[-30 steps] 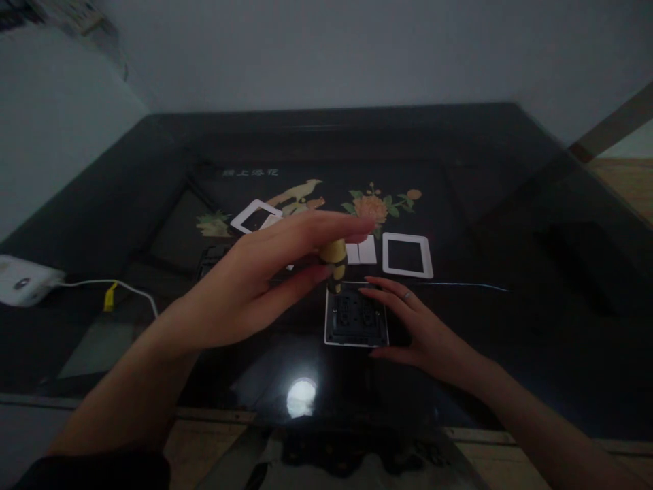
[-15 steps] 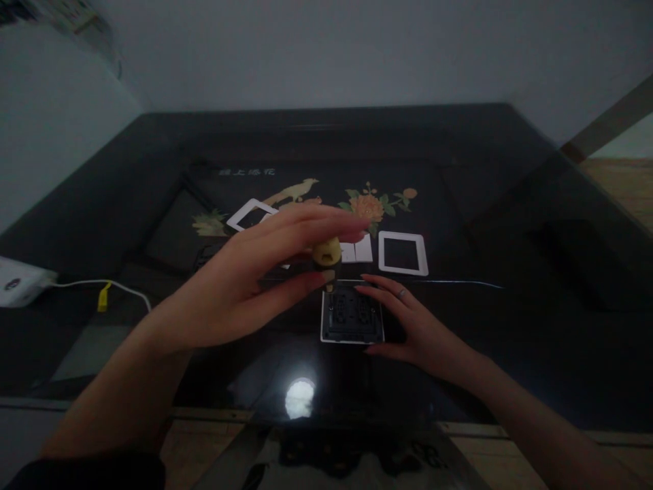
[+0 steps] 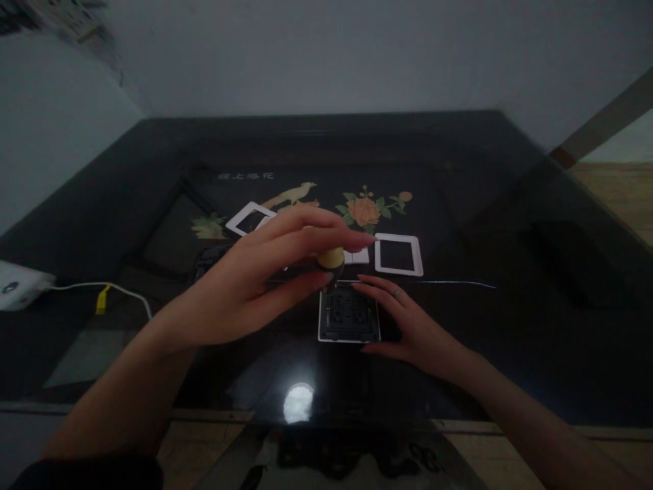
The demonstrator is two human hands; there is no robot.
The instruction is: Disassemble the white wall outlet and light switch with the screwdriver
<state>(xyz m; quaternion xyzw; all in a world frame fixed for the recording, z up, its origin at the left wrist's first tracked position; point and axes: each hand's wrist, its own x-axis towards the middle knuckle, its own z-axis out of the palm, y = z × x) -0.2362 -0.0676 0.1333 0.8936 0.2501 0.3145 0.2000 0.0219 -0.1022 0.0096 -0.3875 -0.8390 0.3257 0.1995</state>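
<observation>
My left hand (image 3: 255,282) pinches the yellow handle of a small screwdriver (image 3: 331,259) between thumb and fingers. The tool stands upright, its tip down at the top left of a dark switch module with a white rim (image 3: 349,316). My right hand (image 3: 408,323) rests with spread fingers against the module's right side, steadying it on the black glass table (image 3: 510,327). A ring shows on one right finger.
Two white square frames (image 3: 398,254) (image 3: 247,218) lie behind the module, with small white rocker plates (image 3: 358,256) between them. A white device (image 3: 18,286) with a white cable and yellow tag (image 3: 103,298) sits at the left. A lamp's reflection (image 3: 298,401) glares near the front edge.
The left hand has sunk a little, so less of the yellow handle shows. The view shifted slightly; the right hand stays against the module.
</observation>
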